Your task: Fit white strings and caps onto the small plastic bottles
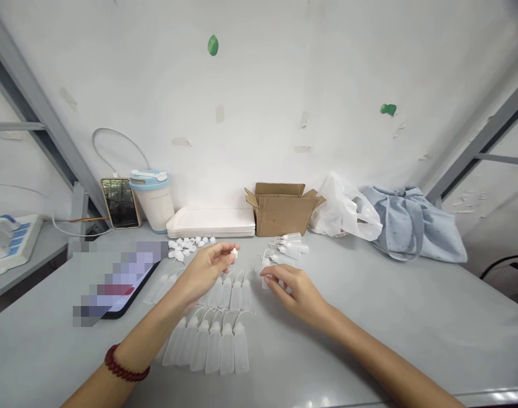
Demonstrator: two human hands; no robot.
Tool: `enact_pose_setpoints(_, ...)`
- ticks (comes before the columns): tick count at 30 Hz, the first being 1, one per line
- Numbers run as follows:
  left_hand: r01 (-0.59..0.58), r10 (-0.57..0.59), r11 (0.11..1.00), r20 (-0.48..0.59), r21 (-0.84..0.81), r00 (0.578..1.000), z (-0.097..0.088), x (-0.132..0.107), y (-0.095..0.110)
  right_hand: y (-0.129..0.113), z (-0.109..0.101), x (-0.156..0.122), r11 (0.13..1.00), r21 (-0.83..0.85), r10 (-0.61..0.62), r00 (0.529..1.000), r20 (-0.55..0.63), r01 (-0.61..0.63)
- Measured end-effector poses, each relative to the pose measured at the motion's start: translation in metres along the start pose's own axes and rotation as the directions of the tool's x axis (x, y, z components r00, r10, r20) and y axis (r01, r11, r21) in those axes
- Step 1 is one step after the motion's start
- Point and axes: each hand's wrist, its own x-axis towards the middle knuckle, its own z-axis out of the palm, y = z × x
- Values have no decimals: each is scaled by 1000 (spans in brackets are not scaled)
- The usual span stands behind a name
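Between the thumb and fingertips of my left hand [210,266] is a small white cap [234,253]. My right hand [299,289] has its thumb and fingers closed around a small translucent squeeze bottle [266,264], partly hidden by the fingers. Below my hands, similar bottles with thin tethers lie in two rows: a front row [213,348] and a back row [227,294] that my left hand and forearm partly cover. Loose white caps [185,247] are heaped beyond my left wrist. Several more bottles [291,249] lie in a loose pile past my right hand.
Along the wall stand a phone [121,203], a lidded cup [152,201], stacked white trays [214,222], an open cardboard box [282,215], a white plastic bag [344,207] and a blue-grey cloth bag [416,226]. A larger device with a blurred screen [131,277] lies at the left.
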Motion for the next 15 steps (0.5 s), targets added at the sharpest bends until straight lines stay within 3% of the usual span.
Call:
enact_pose_setpoints(4, 26, -19, 995, 70, -99, 997, 10, -5, 2, -7, -1, -2, 993, 3, -118, 990, -77, 118)
enact_pose_setpoints(8, 92, -55, 956, 136, -280, 989, 15, -6, 3, -14, 1, -4, 979, 74, -182, 980, -76, 188)
enact_pose_setpoints(15, 170, -34, 866, 283, -471, 958, 19, -11, 7, -24, 3, -5, 962, 253, -97, 995, -34, 103)
